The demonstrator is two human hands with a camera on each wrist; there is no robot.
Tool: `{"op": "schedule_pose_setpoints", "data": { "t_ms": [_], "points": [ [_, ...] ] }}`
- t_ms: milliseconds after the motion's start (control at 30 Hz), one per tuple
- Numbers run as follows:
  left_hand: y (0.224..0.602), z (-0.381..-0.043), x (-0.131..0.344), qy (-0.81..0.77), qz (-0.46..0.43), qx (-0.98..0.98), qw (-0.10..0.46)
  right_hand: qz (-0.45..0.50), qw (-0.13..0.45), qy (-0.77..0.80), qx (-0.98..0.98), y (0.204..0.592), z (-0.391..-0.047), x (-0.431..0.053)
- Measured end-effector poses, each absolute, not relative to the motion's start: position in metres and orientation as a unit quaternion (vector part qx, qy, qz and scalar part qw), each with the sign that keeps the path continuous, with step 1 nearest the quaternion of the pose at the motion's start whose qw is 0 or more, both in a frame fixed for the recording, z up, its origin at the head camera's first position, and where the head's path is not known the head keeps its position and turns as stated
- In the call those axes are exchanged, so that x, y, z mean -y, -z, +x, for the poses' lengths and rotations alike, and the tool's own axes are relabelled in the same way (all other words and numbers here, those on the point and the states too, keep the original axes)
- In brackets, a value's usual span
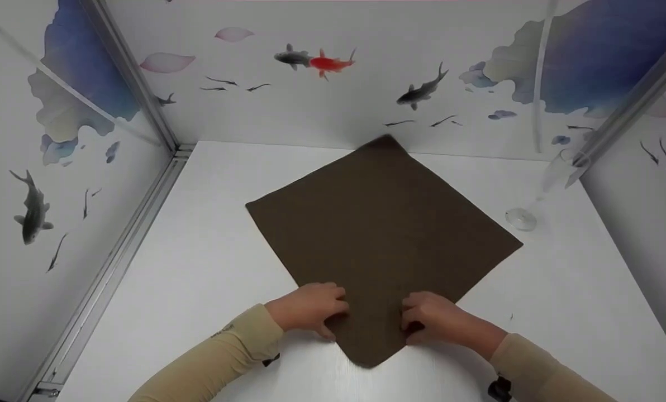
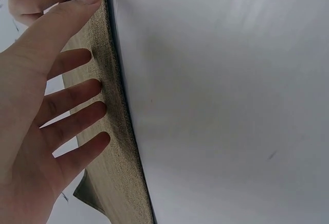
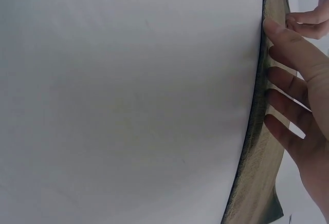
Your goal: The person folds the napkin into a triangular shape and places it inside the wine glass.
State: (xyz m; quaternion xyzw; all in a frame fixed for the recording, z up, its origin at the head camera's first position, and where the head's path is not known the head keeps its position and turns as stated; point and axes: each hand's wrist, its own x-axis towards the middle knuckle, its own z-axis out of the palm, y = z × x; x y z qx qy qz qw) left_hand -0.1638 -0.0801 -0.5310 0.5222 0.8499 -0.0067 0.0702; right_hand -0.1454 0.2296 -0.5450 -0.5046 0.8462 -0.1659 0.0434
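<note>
A brown square cloth (image 1: pixel 383 223) lies spread flat, turned like a diamond, with one corner towards the person. At its lower left edge is my left hand (image 1: pixel 313 307), fingertips on the cloth and thumb at the border. The left wrist view shows those fingers (image 2: pixel 72 93) spread and fairly straight. My right hand (image 1: pixel 431 317) rests likewise at the lower right edge. Its fingers (image 3: pixel 290 108) look relaxed and apart in the right wrist view, tips on the fabric, with the thumb near the dark hem.
A clear stemmed glass (image 1: pixel 521 219) stands on the white table (image 1: pixel 199 223) near the cloth's right corner. White panels (image 1: pixel 333 106) painted with fish enclose the table at the back and sides. A metal rail (image 1: pixel 120 257) runs along the left edge.
</note>
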Motion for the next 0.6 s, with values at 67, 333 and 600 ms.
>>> {"op": "schedule_pose_setpoints", "data": {
  "t_ms": [67, 333, 600],
  "points": [
    [0.5313, -0.1636, 0.0798, 0.009, 0.522, -0.850, 0.070, -0.507, 0.050, 0.169, -0.844, 0.5446, -0.1457, -0.2293],
    [0.5348, -0.1631, 0.0783, 0.031, 0.531, -0.845, 0.059, -0.506, 0.055, 0.177, -0.843, 0.5463, -0.1468, -0.2293],
    [0.5338, -0.1610, 0.0774, 0.043, 0.548, -0.834, 0.042, -0.497, 0.068, 0.168, -0.848, 0.5451, -0.1470, -0.2281]
  ]
}}
